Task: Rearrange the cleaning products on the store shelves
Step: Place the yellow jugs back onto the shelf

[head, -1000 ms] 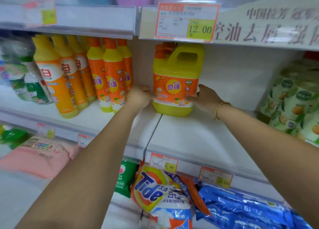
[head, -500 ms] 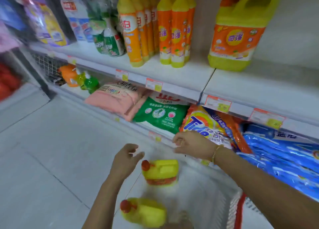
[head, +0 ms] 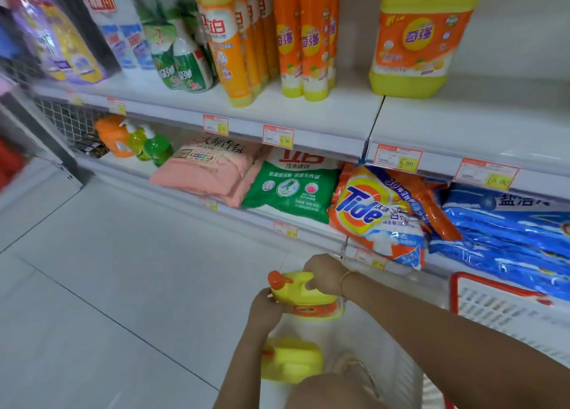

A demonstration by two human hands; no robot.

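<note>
I've got one view only: head cam, wide-angle, pitched forward and down. Wearer's left hand (head: 265, 311) and right hand (head: 324, 277) meet on the yellow jug (head: 305, 297), low-centre and near the lens. Shelves (head: 462, 121) run beyond and above the hands, floor (head: 108, 285) left of them, basket (head: 493, 306) right; edges blur
</note>
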